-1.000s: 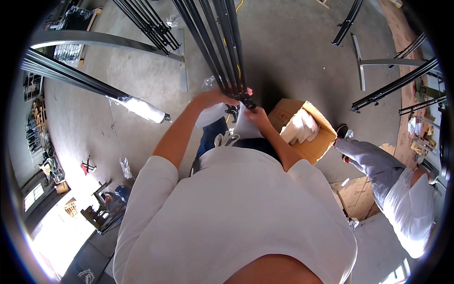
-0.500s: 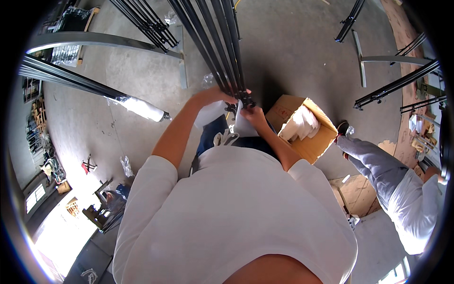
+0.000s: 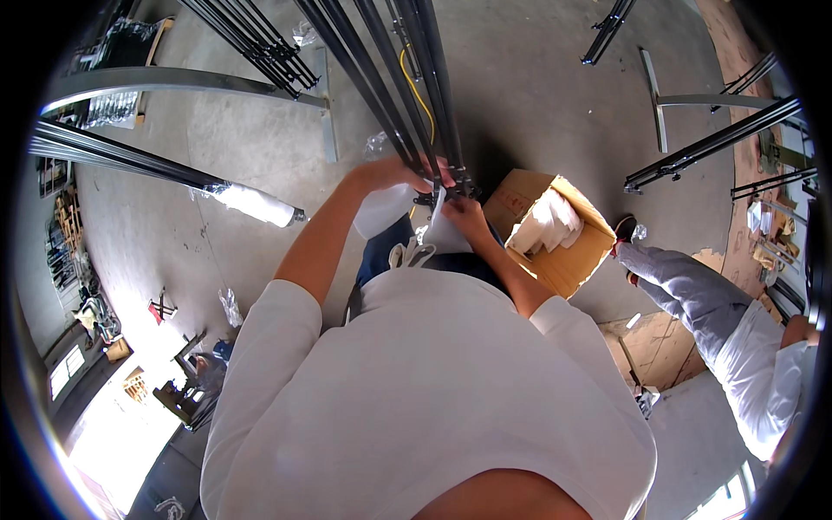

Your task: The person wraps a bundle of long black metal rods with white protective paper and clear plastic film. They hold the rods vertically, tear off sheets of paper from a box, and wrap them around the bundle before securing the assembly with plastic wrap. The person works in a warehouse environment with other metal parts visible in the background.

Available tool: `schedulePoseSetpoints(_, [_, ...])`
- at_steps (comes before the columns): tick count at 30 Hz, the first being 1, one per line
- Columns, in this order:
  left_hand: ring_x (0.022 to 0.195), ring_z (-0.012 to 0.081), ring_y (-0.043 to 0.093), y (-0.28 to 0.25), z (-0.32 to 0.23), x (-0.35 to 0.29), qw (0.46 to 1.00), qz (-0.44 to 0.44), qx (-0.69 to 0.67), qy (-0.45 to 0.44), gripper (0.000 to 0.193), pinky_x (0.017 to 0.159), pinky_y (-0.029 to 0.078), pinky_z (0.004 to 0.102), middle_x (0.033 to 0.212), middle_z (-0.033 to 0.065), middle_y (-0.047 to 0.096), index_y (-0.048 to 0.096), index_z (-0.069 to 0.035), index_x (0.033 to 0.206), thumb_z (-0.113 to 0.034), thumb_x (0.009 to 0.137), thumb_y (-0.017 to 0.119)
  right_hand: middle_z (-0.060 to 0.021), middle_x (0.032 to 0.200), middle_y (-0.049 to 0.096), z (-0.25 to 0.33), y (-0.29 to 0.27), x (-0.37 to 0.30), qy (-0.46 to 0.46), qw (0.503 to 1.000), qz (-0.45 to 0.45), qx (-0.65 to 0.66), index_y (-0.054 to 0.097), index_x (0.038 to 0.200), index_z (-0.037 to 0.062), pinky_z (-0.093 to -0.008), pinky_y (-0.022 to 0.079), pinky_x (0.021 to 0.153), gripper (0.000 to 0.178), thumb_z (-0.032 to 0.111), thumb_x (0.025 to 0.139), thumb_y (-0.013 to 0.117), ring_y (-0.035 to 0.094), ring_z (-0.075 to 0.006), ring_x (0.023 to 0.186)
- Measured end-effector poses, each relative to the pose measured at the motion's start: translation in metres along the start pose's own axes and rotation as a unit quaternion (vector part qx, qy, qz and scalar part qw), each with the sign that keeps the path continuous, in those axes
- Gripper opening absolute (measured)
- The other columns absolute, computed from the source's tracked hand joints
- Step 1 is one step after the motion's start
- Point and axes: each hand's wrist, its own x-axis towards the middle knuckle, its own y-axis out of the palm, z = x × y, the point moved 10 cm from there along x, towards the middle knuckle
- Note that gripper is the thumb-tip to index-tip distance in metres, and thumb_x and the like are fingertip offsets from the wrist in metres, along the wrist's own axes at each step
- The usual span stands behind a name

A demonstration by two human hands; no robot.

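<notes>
A bundle of long black rods hangs in front of me, with dark fittings at the lower ends. My left hand is closed round the rods near those ends, and some of its fingers are hidden behind them. Just right of it, my right hand pinches the edge of a thin white sheet or sleeve close beneath the fittings. That white piece spreads below both hands, over my dark trousers. A yellow cord runs down among the rods.
At my right an open cardboard box holds several white folded pieces. Beyond it stands another person. A white-wrapped rod bundle hangs at left. Metal stand legs and more hanging rods are around.
The hanging rods have shifted and spread a little, showing more of the yellow cord. My hands stay nearly in place. The person at right has moved slightly.
</notes>
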Motion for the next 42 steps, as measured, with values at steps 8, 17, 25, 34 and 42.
schedulePoseSetpoints(8, [0.11,0.0164,0.044,0.019,-0.016,-0.006,0.994,0.081,0.073,-0.029,0.048,0.092,0.032,0.0285,0.116,0.005,0.052,0.05,-0.007,0.116,0.001,0.069,0.051,-0.0125,0.071,0.061,0.016,-0.014,-0.008,0.033,0.996,-0.026,-0.079,0.059,0.077,0.0008,-0.0321,0.045,0.06,0.027,0.025,0.068,0.069,0.06,-0.0223,0.065])
schedulePoseSetpoints(17, [0.111,0.0178,0.044,0.017,-0.014,0.008,0.994,0.068,0.081,0.029,0.051,0.097,0.03,0.0291,0.114,0.0047,0.052,0.054,-0.007,0.112,0.005,0.062,0.052,-0.0079,0.066,0.06,0.019,-0.03,0.0,-0.138,0.983,-0.086,-0.091,0.058,0.08,0.0026,-0.0286,0.045,0.059,0.015,0.01,0.068,0.066,0.058,-0.0151,0.063])
schedulePoseSetpoints(25, [0.103,0.0157,0.046,0.007,0.001,0.015,0.996,0.041,0.083,-0.004,0.044,0.092,0.032,0.0281,0.106,0.0044,0.054,0.055,-0.005,0.107,0.002,0.064,0.054,-0.0082,0.07,0.059,0.037,-0.068,0.007,-0.149,0.96,-0.18,-0.156,0.055,0.066,0.0059,-0.0371,0.045,0.063,0.014,0.017,0.067,0.063,0.057,-0.0267,0.063])
schedulePoseSetpoints(34, [0.103,0.015,0.046,0.01,-0.008,0.011,0.997,0.035,0.07,0.018,0.043,0.09,0.033,0.0279,0.107,0.0035,0.055,0.056,-0.004,0.107,0.004,0.064,0.054,-0.0013,0.079,0.059,0.132,-0.072,0.007,-0.3,0.919,-0.109,-0.232,0.056,0.077,0.0082,-0.0443,0.025,0.095,0.007,0.012,0.071,0.058,0.054,-0.0205,0.083])
schedulePoseSetpoints(42, [0.097,0.0159,0.049,0.014,-0.017,0.0,0.992,0.039,0.118,0.001,0.041,0.088,0.035,0.027,0.102,0.003,0.057,0.06,-0.009,0.102,0.005,0.064,0.055,-0.002,0.076,0.059,0.123,-0.036,0.012,-0.282,0.921,0.067,-0.259,0.061,0.074,0.0098,-0.0464,0.024,0.1,0.013,0.022,0.07,0.063,0.056,-0.0194,0.084])
